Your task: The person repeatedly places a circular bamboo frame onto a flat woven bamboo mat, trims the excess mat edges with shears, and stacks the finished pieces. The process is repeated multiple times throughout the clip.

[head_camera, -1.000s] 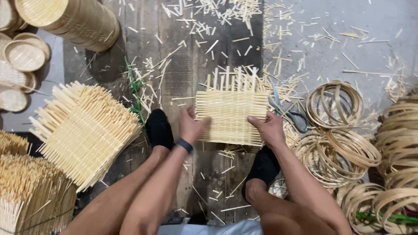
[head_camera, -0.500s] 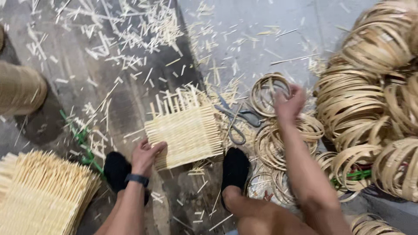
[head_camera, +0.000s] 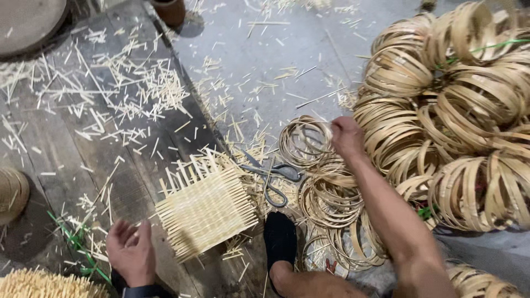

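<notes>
Two hands at work over a littered floor. Right hand [head_camera: 346, 136] reaches out toward one o'clock, fingers curled round the rim of a thin bamboo ring [head_camera: 305, 141], the topmost of a loose heap of rings [head_camera: 330, 198] lying at two o'clock of the foot. Grip looks closed on the ring's edge; fingertips themselves hidden behind the knuckles.

Left hand [head_camera: 131, 251] rests low at seven o'clock, palm up, fingers loosely open, holding nothing. Dark band at its wrist. It sits just beside the lower left corner of a square woven bamboo mat [head_camera: 205, 207], not touching it as far as I can tell. Mat lies flat on the dark wooden boards [head_camera: 66, 160], tilted, loose strip ends sticking out along its upper edge.

Scissors [head_camera: 271, 177] lie on the floor between mat and ring heap, blades toward ten o'clock. Foot in black sock [head_camera: 280, 238] planted at six o'clock, just right of the mat.

Large pile of bamboo hoops [head_camera: 458, 110] fills the three o'clock side. Cut bamboo slivers [head_camera: 138, 88] scattered across boards and grey floor.
</notes>
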